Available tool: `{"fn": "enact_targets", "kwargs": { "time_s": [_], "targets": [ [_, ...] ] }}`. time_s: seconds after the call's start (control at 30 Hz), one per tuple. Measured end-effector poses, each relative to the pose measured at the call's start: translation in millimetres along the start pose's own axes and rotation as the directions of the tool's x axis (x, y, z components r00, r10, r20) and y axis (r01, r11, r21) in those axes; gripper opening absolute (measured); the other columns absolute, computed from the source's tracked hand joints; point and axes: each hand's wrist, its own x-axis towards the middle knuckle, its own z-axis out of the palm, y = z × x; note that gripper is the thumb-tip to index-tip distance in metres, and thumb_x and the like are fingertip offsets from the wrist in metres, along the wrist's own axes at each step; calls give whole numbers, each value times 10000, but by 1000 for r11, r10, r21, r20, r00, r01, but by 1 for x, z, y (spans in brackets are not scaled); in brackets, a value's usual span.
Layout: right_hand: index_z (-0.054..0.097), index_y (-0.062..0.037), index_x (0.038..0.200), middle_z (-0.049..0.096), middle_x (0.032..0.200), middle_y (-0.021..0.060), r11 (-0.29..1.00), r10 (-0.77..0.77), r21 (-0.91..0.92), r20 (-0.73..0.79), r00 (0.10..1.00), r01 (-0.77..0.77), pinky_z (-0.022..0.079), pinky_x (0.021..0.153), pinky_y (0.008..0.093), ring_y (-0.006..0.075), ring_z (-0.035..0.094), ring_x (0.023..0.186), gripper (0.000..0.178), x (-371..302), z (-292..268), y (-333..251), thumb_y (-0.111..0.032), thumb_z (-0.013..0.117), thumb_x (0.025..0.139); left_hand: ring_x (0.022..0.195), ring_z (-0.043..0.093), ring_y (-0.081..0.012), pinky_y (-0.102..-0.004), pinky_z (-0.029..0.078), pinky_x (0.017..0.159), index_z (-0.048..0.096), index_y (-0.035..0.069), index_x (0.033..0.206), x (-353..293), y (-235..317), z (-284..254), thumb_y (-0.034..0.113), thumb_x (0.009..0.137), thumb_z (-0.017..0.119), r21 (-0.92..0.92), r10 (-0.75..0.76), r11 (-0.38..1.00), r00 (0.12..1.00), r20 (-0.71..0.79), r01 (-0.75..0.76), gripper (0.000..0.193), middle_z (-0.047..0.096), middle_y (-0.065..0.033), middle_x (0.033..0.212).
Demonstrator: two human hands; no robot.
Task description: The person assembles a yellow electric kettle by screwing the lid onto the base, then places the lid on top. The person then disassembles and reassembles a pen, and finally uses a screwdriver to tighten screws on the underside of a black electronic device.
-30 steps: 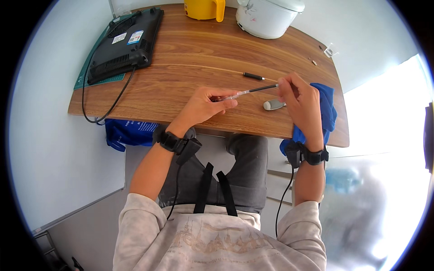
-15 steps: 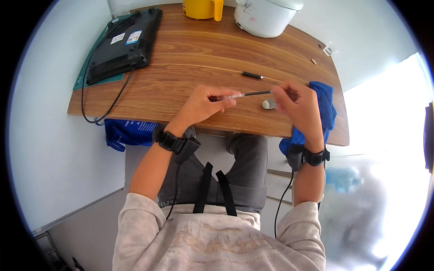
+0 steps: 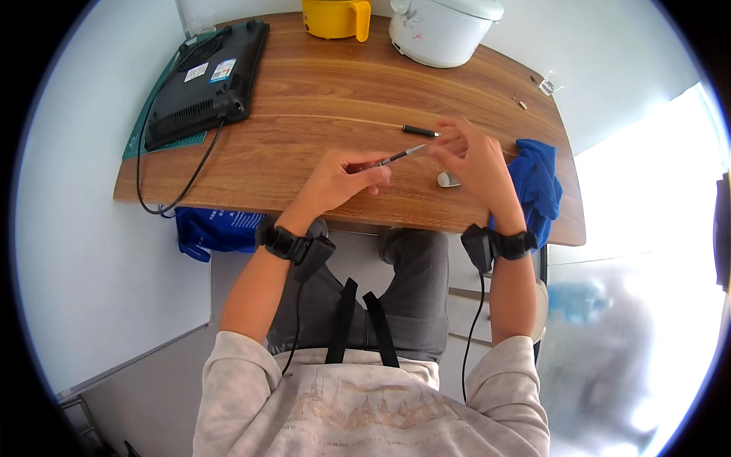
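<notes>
Two hands hang over the desk (image 3: 320, 84). On the near side, the left hand (image 3: 339, 179) pinches a slim, dark pen part (image 3: 400, 156) between its fingers; the right hand (image 3: 472, 164), fingers loosely spread and seemingly unladen, is just beside the tip. The part looks light, stiff and slippery, best held mid-shaft. A second ago, the right fingers gripped its right end.
</notes>
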Motion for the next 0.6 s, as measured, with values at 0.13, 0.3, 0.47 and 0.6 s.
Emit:
{"fn": "enact_targets", "kwargs": {
  "time_s": [0.13,0.3,0.47,0.6],
  "targets": [
    [650,-60,1167,696,1029,132,913,-227,-380,-171,959,149,533,806,452,346,670,952,315,16,14,34,-164,678,872,758,655,-86,-229,530,667,697,2,1207,-5,14,-4,151,925,713,-1,13,1000,1000,6,-13,320,740,-72,889],
    [677,-52,1019,680,1016,141,926,-100,-373,-101,990,56,525,799,468,367,647,942,183,25,37,29,-163,669,873,751,646,-83,-226,521,657,700,2,1202,-17,25,-13,156,923,716,23,-9,1000,1000,14,8,319,738,-72,889],
    [692,-72,959,695,849,154,936,-104,-344,-84,991,69,528,773,456,379,658,816,125,33,47,20,-150,665,864,717,620,-75,-226,511,640,701,8,1206,-21,27,-28,182,924,717,26,-16,1000,1000,10,16,332,735,-62,877],
    [706,-49,956,710,805,151,964,-104,-259,-152,983,62,540,726,404,343,685,760,126,35,48,27,-108,651,859,688,594,-72,-218,495,635,695,4,1211,-20,20,-30,183,928,712,10,-20,1000,1000,4,20,336,720,-55,869]
  ]
}}
